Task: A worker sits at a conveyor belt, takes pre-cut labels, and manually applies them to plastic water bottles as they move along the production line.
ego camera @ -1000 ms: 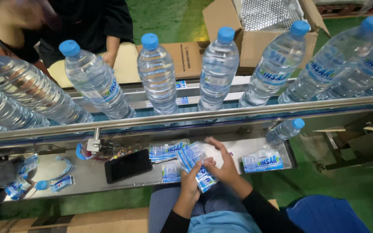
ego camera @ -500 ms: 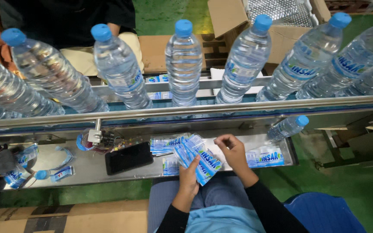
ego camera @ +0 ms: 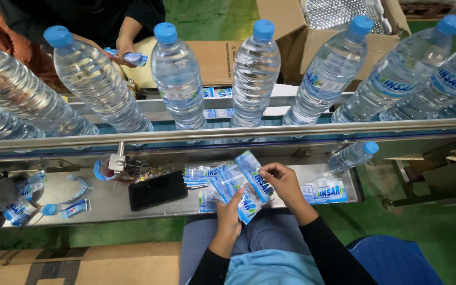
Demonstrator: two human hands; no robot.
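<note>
My left hand (ego camera: 230, 214) grips a fanned stack of blue and white bottle labels (ego camera: 237, 186) from below, over the metal shelf (ego camera: 101, 205). My right hand (ego camera: 284, 182) pinches the top label of that stack at its right edge. More flat labels (ego camera: 325, 193) lie on the shelf to the right and behind the stack. Above, a row of clear water bottles with blue caps (ego camera: 178, 79) stands on the conveyor (ego camera: 228, 132); those on the right carry labels, those on the left are bare.
A black phone (ego camera: 157, 190) lies on the shelf left of my hands. A small bottle (ego camera: 351, 155) lies at the shelf's right end. Across the conveyor another person's hand (ego camera: 122, 50) holds a label. Cardboard boxes (ego camera: 312, 31) stand behind, and a blue seat (ego camera: 391, 258) sits at my right.
The bottles on the conveyor have shifted to the right. My right hand has moved from the label stack's middle to its upper right edge, fanning the labels.
</note>
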